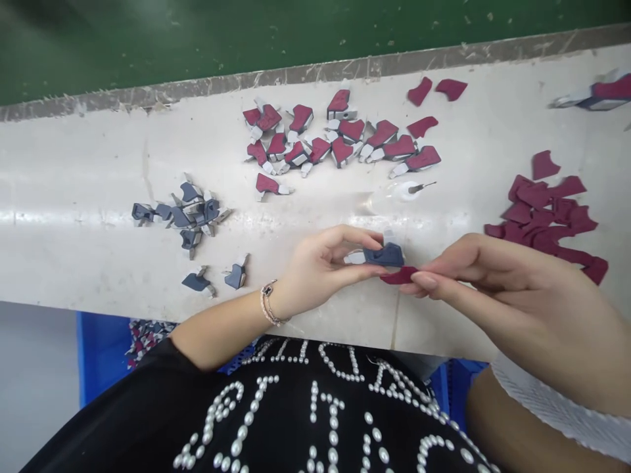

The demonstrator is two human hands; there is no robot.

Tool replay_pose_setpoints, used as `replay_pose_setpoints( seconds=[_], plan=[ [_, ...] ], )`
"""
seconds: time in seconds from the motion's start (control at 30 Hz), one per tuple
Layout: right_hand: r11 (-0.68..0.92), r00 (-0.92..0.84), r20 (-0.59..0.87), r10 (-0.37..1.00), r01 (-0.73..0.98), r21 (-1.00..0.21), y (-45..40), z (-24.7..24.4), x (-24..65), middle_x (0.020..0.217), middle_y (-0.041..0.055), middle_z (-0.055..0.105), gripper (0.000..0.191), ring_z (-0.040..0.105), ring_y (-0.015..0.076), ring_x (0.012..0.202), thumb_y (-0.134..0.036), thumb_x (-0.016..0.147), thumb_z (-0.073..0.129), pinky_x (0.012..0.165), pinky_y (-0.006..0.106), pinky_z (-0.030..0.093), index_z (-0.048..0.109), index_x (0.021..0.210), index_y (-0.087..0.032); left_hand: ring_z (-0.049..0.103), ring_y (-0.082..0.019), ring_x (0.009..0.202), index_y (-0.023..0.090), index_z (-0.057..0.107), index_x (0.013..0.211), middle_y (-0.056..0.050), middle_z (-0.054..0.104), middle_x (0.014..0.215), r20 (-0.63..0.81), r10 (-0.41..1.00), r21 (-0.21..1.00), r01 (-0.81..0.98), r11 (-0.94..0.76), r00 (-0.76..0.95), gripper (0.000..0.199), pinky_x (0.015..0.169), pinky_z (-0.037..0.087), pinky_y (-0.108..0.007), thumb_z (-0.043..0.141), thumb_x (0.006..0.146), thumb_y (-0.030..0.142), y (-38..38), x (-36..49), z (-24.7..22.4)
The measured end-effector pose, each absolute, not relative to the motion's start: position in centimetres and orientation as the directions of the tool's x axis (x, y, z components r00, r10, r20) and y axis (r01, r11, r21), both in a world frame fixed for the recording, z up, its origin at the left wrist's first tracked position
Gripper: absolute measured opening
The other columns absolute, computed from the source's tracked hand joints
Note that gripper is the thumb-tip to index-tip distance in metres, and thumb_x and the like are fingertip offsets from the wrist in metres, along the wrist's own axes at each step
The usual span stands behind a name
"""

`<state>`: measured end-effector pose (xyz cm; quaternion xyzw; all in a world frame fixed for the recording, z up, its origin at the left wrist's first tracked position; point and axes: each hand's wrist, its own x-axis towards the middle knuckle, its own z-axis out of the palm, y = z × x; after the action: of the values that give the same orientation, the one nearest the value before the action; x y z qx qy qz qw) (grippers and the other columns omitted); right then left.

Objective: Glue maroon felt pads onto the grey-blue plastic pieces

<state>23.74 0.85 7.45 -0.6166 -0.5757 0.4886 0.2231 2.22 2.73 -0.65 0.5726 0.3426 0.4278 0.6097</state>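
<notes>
We clasp grey piece (385,256) in left hand (323,269), fingers firm; right hand (493,282) pinches maroon patch (397,276) just beside its edge, both steady; more patches (542,213) beyond right hand.

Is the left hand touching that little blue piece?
Touching. The head view shows the left hand pinching the blue piece, with its fingertips pressed against the piece's sides.
</notes>
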Motion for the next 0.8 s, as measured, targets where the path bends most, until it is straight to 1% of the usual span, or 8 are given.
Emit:
replay_pose_setpoints(
  seconds=[0.07,0.13,0.2,0.27,0.4,0.53,0.67,0.8],
  plan=[
    [-0.209,-0.136,-0.329,0.935,0.538,-0.817,1.1,7.3,23.5,0.072,-0.0036,0.077,0.024,0.071,0.0178,0.059,-0.052,0.088,0.072,0.049,0.028,0.051,0.073,0.075,-0.031,0.076,-0.017,0.108,0.017,0.07,0.105,-0.008,0.077,0.113,0.157,0.917,0.987,-0.034,-0.156,0.367,0.025,0.096,0.065,-0.03,0.081,0.083,0.023,2.7,2.1,-0.6],
    [-0.216,-0.128,-0.329,0.936,0.53,-0.82,1.4,7.2,23.2,0.072,-0.0034,0.077,0.025,0.07,0.0165,0.058,-0.053,0.087,0.073,0.049,0.027,0.051,0.073,0.077,-0.03,0.077,-0.017,0.106,0.018,0.07,0.107,-0.008,0.078,0.114,0.235,0.904,0.959,0.067,-0.276,0.358,0.024,0.087,0.067,-0.026,0.08,0.084,0.023,2.6,2.0,-0.5],
    [-0.244,-0.127,-0.344,0.93,0.486,-0.839,1.6,7.1,23.0,0.073,-0.0026,0.077,0.025,0.071,0.0165,0.062,-0.052,0.087,0.072,0.053,0.026,0.054,0.073,0.079,-0.029,0.077,-0.017,0.103,0.019,0.071,0.107,-0.009,0.078,0.114,0.306,0.881,0.912,0.153,-0.38,0.362,0.025,0.074,0.066,-0.02,0.079,0.085,0.023,2.7,1.9,-0.4],
    [-0.274,-0.136,-0.368,0.92,0.45,-0.85,1.7,7.0,22.8,0.076,-0.0013,0.078,0.023,0.074,0.0174,0.069,-0.049,0.09,0.07,0.061,0.027,0.058,0.071,0.082,-0.027,0.078,-0.016,0.102,0.018,0.071,0.107,-0.01,0.079,0.112,0.379,0.852,0.859,0.203,-0.469,0.362,0.025,0.069,0.064,-0.018,0.08,0.085,0.023,2.8,1.9,-0.4],
    [-0.304,-0.132,-0.394,0.91,0.435,-0.848,1.6,6.5,22.6,0.077,-0.0007,0.078,0.022,0.075,0.019,0.073,-0.047,0.095,0.065,0.069,0.031,0.06,0.066,0.087,-0.026,0.076,-0.014,0.098,0.017,0.071,0.106,-0.008,0.079,0.105,0.5,0.806,0.781,0.238,-0.578,0.317,0.023,0.08,0.065,-0.022,0.079,0.085,0.025,3.0,1.9,-0.5],
    [-0.302,-0.131,-0.398,0.908,0.451,-0.84,1.5,6.1,22.6,0.08,-0.0009,0.078,0.025,0.075,0.0212,0.077,-0.051,0.096,0.062,0.073,0.036,0.06,0.064,0.089,-0.027,0.076,-0.013,0.093,0.019,0.072,0.106,-0.005,0.078,0.1,0.531,0.797,0.755,0.265,-0.6,0.289,0.023,0.083,0.065,-0.024,0.078,0.086,0.029,3.2,2.0,-0.7],
    [-0.287,-0.141,-0.402,0.905,0.494,-0.821,1.5,5.9,22.5,0.079,-0.0011,0.077,0.029,0.075,0.0233,0.076,-0.055,0.096,0.06,0.07,0.04,0.058,0.063,0.088,-0.028,0.076,-0.013,0.094,0.018,0.071,0.106,-0.006,0.078,0.1,0.545,0.782,0.742,0.26,-0.618,0.302,0.024,0.087,0.064,-0.024,0.078,0.086,0.03,3.2,2.0,-0.7],
    [-0.252,-0.143,-0.372,0.917,0.513,-0.82,1.6,5.9,22.2,0.076,-0.0002,0.076,0.031,0.074,0.0251,0.072,-0.058,0.095,0.06,0.066,0.041,0.056,0.063,0.086,-0.028,0.076,-0.013,0.095,0.019,0.07,0.107,-0.005,0.078,0.102,0.541,0.779,0.743,0.253,-0.619,0.318,0.023,0.087,0.064,-0.025,0.077,0.087,0.029,3.1,2.0,-0.6]
  ],
)
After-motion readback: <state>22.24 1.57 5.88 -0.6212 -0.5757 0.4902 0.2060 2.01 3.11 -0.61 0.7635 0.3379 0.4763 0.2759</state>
